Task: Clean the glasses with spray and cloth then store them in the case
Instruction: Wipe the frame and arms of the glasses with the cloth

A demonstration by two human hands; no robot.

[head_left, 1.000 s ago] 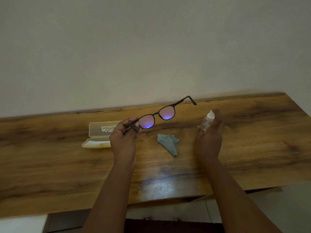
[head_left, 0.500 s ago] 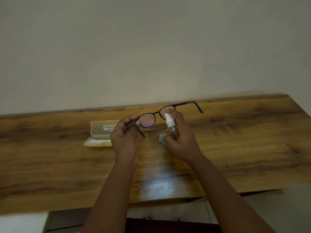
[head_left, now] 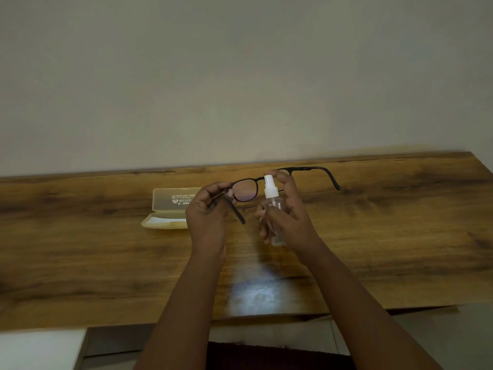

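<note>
Black-framed glasses (head_left: 246, 189) are held above the wooden table (head_left: 93, 263); my left hand (head_left: 206, 212) pinches them at the left hinge, with one temple hanging down. My right hand (head_left: 289, 217) grips a small clear spray bottle (head_left: 273, 206) with a white nozzle, upright, just in front of the right lens, a finger lying over the nozzle top. The open pale yellow case (head_left: 165, 209) lies on the table left of my left hand. The cloth is hidden behind my hands.
The table runs against a plain wall (head_left: 240, 76) at the back. Its front edge crosses the lower part of the view, with a white surface (head_left: 37, 348) below at the left.
My right hand brought the spray bottle from the right over to the glasses and raised it upright. The glasses tilted flatter and lower. The cloth went out of sight behind my hands.
</note>
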